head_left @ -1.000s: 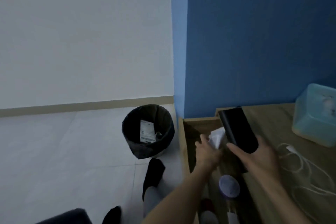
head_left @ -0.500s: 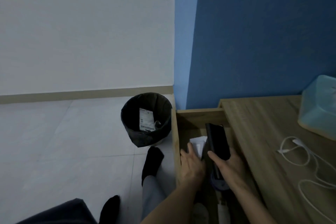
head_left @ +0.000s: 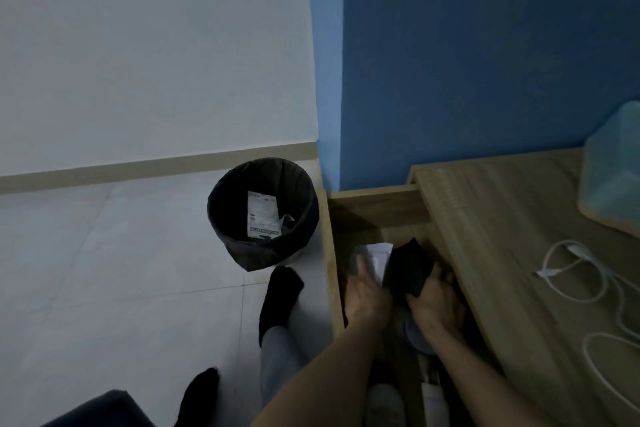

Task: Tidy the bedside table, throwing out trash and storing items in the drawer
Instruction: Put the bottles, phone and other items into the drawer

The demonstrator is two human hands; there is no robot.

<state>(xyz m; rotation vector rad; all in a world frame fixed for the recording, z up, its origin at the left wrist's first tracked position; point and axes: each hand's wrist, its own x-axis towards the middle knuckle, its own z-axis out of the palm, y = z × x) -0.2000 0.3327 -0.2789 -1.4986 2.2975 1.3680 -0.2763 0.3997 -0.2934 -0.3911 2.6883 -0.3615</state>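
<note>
The wooden drawer (head_left: 375, 201) of the bedside table (head_left: 502, 218) stands pulled out. Both hands are down inside it. My right hand (head_left: 434, 302) grips a flat black case (head_left: 408, 265), tilted on edge, low in the drawer. My left hand (head_left: 365, 291) lies flat with fingers spread against a white folded paper (head_left: 379, 255) beside the case. A round lilac-lidded item (head_left: 415, 340) shows under my right wrist. Other things deeper in the drawer are too dark to tell.
A black bin (head_left: 263, 211) with a liner and white paper trash stands on the tiled floor left of the drawer. A white charging cable (head_left: 571, 274) and a pale blue box (head_left: 613, 184) sit on the tabletop. My legs in dark socks (head_left: 278, 295) are by the drawer's side.
My right hand has lowered the black case from above the tabletop edge down into the drawer. My left hand stayed on the white paper, sinking slightly.
</note>
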